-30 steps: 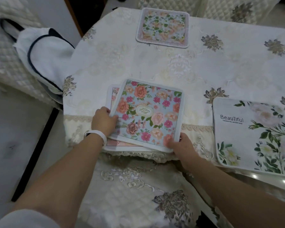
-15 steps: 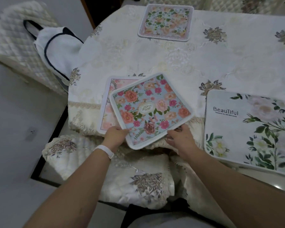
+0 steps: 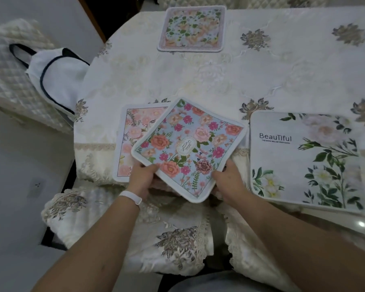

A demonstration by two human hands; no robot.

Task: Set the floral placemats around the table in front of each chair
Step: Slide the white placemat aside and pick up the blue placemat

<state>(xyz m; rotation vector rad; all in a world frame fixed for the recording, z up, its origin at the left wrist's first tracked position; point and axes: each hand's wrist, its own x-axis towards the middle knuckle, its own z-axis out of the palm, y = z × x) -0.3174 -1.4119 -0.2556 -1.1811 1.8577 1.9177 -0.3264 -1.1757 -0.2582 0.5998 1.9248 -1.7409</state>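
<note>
An embroidered cream tablecloth [image 3: 198, 81] covers the table. Left hand [image 3: 142, 179] and right hand [image 3: 230, 182] both pinch the square, fabric-edged blue floral placemat [image 3: 188, 148]

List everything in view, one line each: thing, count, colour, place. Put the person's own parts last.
Blue floral placemat: 1, light blue with pink and coral roses, near table edge, held turned cornerwise, overlapping the pink one.
Pink floral placemat: 1, pale pink, flat under the blue one, to its left.
Far placemat: 1, pale with green and peach flowers, far side of table.
Beautiful mat: 1, white with green leaves, near edge, right.
Tablecloth: 1, cream, embroidered, covering the table.
Chair covers: quilted cream, left; another embroidered one below.
Bag: 1, white with dark trim, on the left chair.
Wristband: 1, white, left wrist.
Left hand, right hand: gripping the blue placemat's near edges.
</note>
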